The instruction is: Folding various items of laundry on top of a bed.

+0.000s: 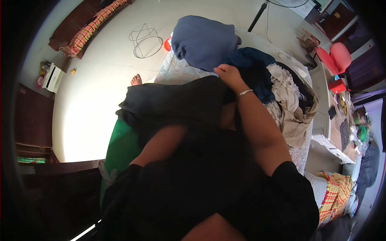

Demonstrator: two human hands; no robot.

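Observation:
A black cloth garment lies spread across my lap. My right hand has its fingers closed on the garment's upper right edge, beside a folded blue-grey cloth. A bracelet circles that wrist. My left forearm reaches under or behind the black fabric, which hides my left hand. To the right of my right hand lie a dark blue garment and a heap of beige and white clothes on the patterned bed sheet.
Green cloth covers part of the seat at my left. A wire frame stands on the floor beyond my foot. At the right is a white desk with many small items. A fan's pole rises beyond the bed.

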